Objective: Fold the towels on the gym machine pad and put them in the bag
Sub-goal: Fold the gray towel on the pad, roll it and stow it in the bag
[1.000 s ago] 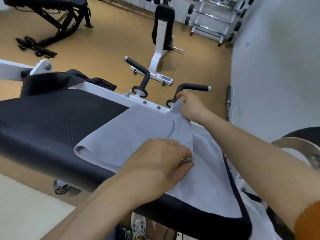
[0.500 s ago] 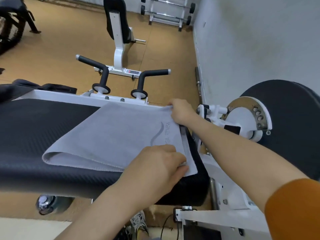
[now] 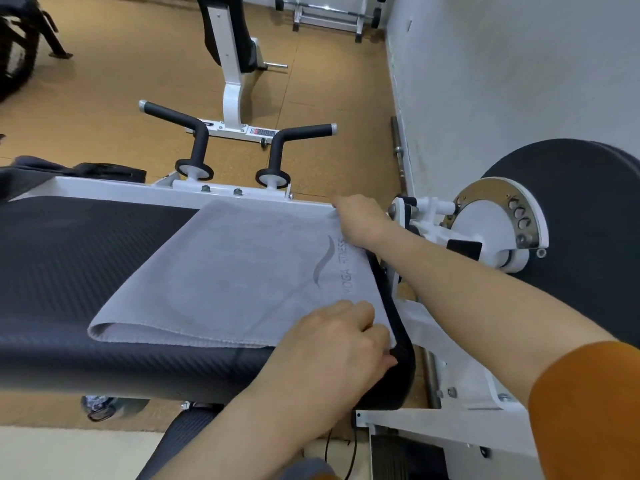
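Grey terry cloth, folded over once: the towel is lying flat on the black textured pad of the gym machine, toward the pad's right end. Its folded edge is facing left and near, and its printed end, with a curved mark and lettering reading "YOGA FITNESS", is sitting at the pad's right edge.

Head view, hands. The left hand is resting on the near right corner of the towel, fingers curled down and pinching the cloth there, right at the rounded black rim of the pad. The right hand is reaching across to the far right corner, fingers closed on the towel edge beside the white frame rail. The two hands are well apart, one at each end of the same short side. An orange sleeve is covering the right upper arm.

Head view, surroundings. Two black grip handles are standing up from the white frame just beyond the pad. A dark item is lying at the far left past the rail; whether it is the bag cannot be told. A large black roller pad is sitting to the right on a white pivot with a perforated metal plate. The floor is tan, and a pale wall is running along the right side.
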`<state>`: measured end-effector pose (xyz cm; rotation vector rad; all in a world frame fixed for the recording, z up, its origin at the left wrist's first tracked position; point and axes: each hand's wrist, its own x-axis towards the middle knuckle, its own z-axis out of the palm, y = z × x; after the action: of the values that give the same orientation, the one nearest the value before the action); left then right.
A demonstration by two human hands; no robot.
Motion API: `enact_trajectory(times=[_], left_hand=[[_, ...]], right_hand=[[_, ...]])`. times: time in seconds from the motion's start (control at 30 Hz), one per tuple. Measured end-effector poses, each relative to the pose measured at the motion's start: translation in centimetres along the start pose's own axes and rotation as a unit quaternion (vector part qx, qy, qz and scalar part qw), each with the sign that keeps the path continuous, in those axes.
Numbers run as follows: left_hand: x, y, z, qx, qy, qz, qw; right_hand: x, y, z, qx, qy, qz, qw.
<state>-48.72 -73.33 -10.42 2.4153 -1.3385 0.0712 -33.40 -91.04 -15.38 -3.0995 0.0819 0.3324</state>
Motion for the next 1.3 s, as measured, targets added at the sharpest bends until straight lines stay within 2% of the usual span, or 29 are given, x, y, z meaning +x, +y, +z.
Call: enact_trajectory(times=[0.1, 0.17, 0.23, 0.27, 0.33, 0.4, 0.5, 0.53, 0.6, 0.67, 0.77, 0.87, 1.0, 1.1, 1.2, 1.3], left_hand=[[-1.6, -1.1, -1.9, 0.014, -0.031, -0.006, 0.999], [-3.6, -2.9, -3.5, 0.01, -0.017, -0.038, 0.999], [-6.1, -5.6, -5.6, 0.006, 0.025, -0.116, 0.993], [-7.4, -7.0, -6.8, 0.009, 0.045, -0.169, 0.984], [-10.1, -9.8, -8.8, 0.034, 0.054, -0.265, 0.962], [-12.3, -11.7, -10.0, 0.06, 0.024, -0.333, 0.941], [-13.7, -12.7, -10.2, 0.033, 0.0, -0.397, 0.917], [-13.8, -12.7, -10.1, 0.012, 0.011, -0.411, 0.911], [-13.2, -12.1, -9.7, -0.014, 0.059, -0.426, 0.903], [-12.3, -11.2, -9.1, 0.004, 0.087, -0.437, 0.895], [-11.5, -10.6, -8.6, 0.007, 0.108, -0.433, 0.895], [-12.1, -12.8, -9.8, 0.014, 0.149, -0.419, 0.895], [-14.2, -18.1, -12.0, 0.047, 0.198, -0.413, 0.888], [-15.8, -21.9, -13.8, 0.062, 0.217, -0.45, 0.864], [-17.3, -26.1, -15.0, 0.081, 0.237, -0.509, 0.823], [-18.3, -29.5, -15.7, 0.087, 0.26, -0.561, 0.781]], right_hand=[[-0.1, 0.0, 0.8, -0.005, -0.019, 0.0, 1.0], [-0.3, -0.1, 0.6, -0.015, -0.002, -0.005, 1.0], [-0.8, -1.1, -0.8, 0.008, 0.043, -0.031, 0.999], [-1.3, -2.0, -2.0, 0.058, 0.046, -0.052, 0.996], [-3.5, -4.5, -4.8, 0.201, -0.025, -0.114, 0.973], [-6.9, -7.3, -6.9, 0.27, -0.132, -0.198, 0.933], [-11.7, -10.0, -7.4, 0.21, -0.22, -0.293, 0.906], [-12.7, -10.5, -6.9, 0.163, -0.211, -0.317, 0.91], [-13.9, -10.9, -5.7, 0.073, -0.14, -0.342, 0.926], [-14.4, -11.0, -4.7, 0.049, -0.065, -0.354, 0.932], [-14.8, -11.0, -4.3, 0.086, -0.025, -0.346, 0.934], [-14.8, -11.3, -5.0, 0.14, -0.05, -0.324, 0.934], [-14.5, -13.9, -5.6, 0.228, -0.093, -0.314, 0.917], [-13.5, -16.7, -5.6, 0.274, -0.12, -0.334, 0.894], [-11.9, -19.6, -5.8, 0.324, -0.148, -0.351, 0.866], [-9.8, -22.0, -6.0, 0.413, -0.178, -0.328, 0.831]])
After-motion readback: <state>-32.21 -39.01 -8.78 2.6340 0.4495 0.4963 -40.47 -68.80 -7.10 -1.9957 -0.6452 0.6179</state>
